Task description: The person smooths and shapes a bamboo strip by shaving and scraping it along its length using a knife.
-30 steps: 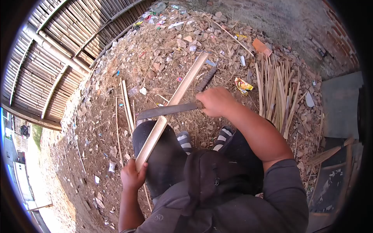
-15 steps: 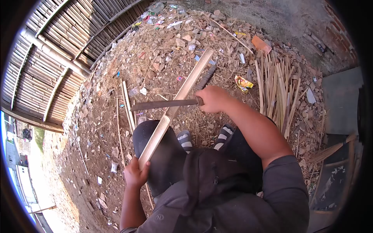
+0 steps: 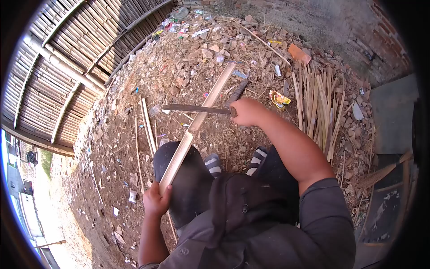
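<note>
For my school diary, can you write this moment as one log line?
left hand: holds bamboo | right hand: grips knife | knife: crosses over bamboo, contact unclear | sticks: piled, right side

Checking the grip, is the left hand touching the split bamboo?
Touching. The head view shows the left hand closed around the near end of the split bamboo, thumb along its edge.

Matt metal blade (image 3: pixel 184 108) and smooth, woody bamboo strip (image 3: pixel 196 125)
</note>
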The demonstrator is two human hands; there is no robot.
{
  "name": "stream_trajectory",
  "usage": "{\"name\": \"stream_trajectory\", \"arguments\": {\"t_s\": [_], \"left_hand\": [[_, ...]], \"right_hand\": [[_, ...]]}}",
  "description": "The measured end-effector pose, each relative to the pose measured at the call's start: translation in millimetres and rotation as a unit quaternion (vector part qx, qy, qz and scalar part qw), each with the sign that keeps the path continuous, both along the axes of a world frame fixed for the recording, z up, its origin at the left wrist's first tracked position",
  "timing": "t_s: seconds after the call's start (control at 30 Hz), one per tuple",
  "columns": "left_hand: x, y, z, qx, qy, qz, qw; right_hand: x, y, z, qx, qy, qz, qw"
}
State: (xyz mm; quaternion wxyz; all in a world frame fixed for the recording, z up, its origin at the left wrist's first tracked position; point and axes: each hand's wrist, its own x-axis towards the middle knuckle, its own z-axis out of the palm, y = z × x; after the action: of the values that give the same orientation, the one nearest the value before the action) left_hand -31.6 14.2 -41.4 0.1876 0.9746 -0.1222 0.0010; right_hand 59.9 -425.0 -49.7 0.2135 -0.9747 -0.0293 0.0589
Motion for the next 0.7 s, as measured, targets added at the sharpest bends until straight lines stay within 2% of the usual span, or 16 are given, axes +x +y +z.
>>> {"name": "stream_trajectory", "arguments": {"t_s": [0.1,0.3,0.4,0.5,0.63,0.7], "left_hand": [[0,2,2,0.012,-0.004,-0.005,1.000],[3,1,-2,0.021,-0.020,-0.033,0.999],[1,6,-7,0.009,-0.019,-0.027,0.999],[4,5,-1,0.031,-0.014,-0.017,0.999],[6,8,-3,0.027,-0.017,-0.029,0.999],[7,5,-2,0.019,-0.006,-0.031,0.999]], "right_hand": [[-7,6,7,-0.007,-0.004,-0.002,1.000],[-24,30,44,-0.078,0.017,0.100,0.992],[11,-17,-14,0.076,-0.018,-0.051,0.996],[16,-34,-16,0.082,-0.019,-0.125,0.989],[-3,-8,4,0.034,-0.041,-0.045,0.998],[-15,11,26,0.000,-0.010,0.046,0.999]]}}
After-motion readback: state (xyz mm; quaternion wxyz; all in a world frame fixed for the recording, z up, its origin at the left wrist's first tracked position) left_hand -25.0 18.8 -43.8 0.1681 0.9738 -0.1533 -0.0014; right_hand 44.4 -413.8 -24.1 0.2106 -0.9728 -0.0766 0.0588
